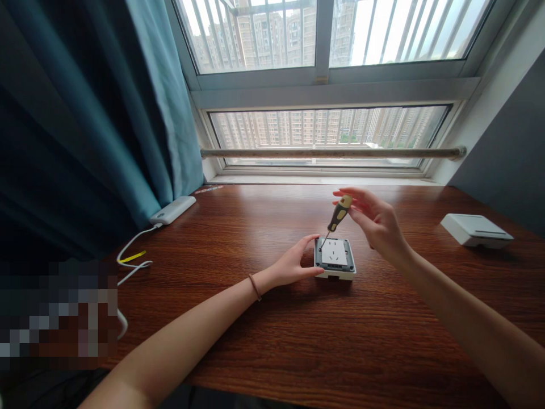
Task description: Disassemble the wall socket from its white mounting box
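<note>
Glossy reddish-brown wood-grain table (264,341) extends beneath both hands in the head view. Beyond the hands stands a grey-framed glass window (321,94), crossed low down by a pale horizontal metal rail (332,153); apartment buildings (276,37) show outside. Far left of the left hand hangs a long blue fabric curtain (170,113).

Left hand (289,265): thumb and forefinger spread apart, holding the left side of a square white and dark-grey plastic wall socket (335,257). Forefinger at the far left corner, thumb at the near edge. The socket lies face up on the table, just right of the left palm. 1 thin brown band (255,287) encircles the left wrist.

Right hand (374,221): raised above and right of the socket, thumb and fingers holding the upper end of a screwdriver with a dark and yellow handle (339,213). Its thin shaft slants down toward the left hand; the tip meets the socket's left side. Engagement with a screw cannot be determined.

Well right of the right hand: 1 low white rectangular plastic case (477,229). Left of the left hand, beside the curtain: 1 elongated white plastic device (174,210) with a white cable (128,245) attached.
</note>
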`<state>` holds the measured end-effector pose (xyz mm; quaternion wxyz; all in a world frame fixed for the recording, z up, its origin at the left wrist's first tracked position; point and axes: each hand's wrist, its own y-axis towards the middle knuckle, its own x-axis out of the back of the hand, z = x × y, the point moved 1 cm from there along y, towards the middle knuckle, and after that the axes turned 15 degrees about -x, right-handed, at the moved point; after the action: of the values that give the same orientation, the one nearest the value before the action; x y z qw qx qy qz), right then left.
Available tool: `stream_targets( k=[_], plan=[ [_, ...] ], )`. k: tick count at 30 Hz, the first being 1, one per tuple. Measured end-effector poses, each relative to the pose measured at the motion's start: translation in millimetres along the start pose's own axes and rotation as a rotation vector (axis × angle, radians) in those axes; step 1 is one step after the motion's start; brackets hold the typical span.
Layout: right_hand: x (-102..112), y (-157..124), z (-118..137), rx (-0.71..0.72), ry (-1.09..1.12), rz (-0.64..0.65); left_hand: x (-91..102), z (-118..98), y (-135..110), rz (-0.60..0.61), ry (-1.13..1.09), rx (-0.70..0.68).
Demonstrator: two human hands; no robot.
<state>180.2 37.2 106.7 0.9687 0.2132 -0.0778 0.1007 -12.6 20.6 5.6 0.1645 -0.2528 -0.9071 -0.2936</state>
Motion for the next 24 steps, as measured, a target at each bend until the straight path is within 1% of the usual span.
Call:
stream_targets(
  k=[2, 3, 7, 9, 11, 14, 17, 19, 21, 22, 24],
  plan=[
    [-1.0, -0.6, -0.4, 0.01, -0.035, 0.004, 0.0, -0.4, -0.1, -0.003, -0.001, -0.001],
    [-1.3, -0.2, -2.0, 0.02, -0.059, -0.014, 0.1, -0.7, -0.2, -0.005, -0.002, -0.003],
    [-2.0, 2.8, -12.2, 0.028, -0.121, -0.149, 0.1, -0.6, -0.1, -0.007, 0.003, -0.02],
    [-2.3, 3.6, -14.0, -0.004, -0.082, -0.153, -0.5, 0.3, -0.2, -0.003, 0.013, -0.019],
    [-0.9, 3.9, -10.5, -0.02, -0.013, -0.122, -1.4, 1.9, -0.6, 0.0, 0.024, -0.013],
    [7.9, 3.8, 0.9, -0.011, 0.043, -0.131, -2.2, 5.3, -1.9, 0.003, 0.039, -0.004],
    [23.7, 1.3, 7.9, -0.007, 0.097, -0.226, -0.3, 5.0, -3.0, -0.002, 0.058, -0.032],
    [33.2, -4.7, 5.4, -0.056, 0.169, -0.269, 1.1, -1.8, -2.3, -0.043, 0.079, -0.068],
    [37.0, -15.5, -2.1, -0.161, 0.224, -0.255, -0.8, -15.5, 0.3, -0.14, 0.064, -0.078],
    [36.2, -22.6, -6.5, -0.223, 0.236, -0.228, -4.4, -24.6, 2.0, -0.196, 0.021, -0.065],
    [29.4, -38.7, -13.9, -0.315, 0.236, -0.174, -18.3, -45.2, 5.6, -0.26, -0.174, -0.003]
  ],
)
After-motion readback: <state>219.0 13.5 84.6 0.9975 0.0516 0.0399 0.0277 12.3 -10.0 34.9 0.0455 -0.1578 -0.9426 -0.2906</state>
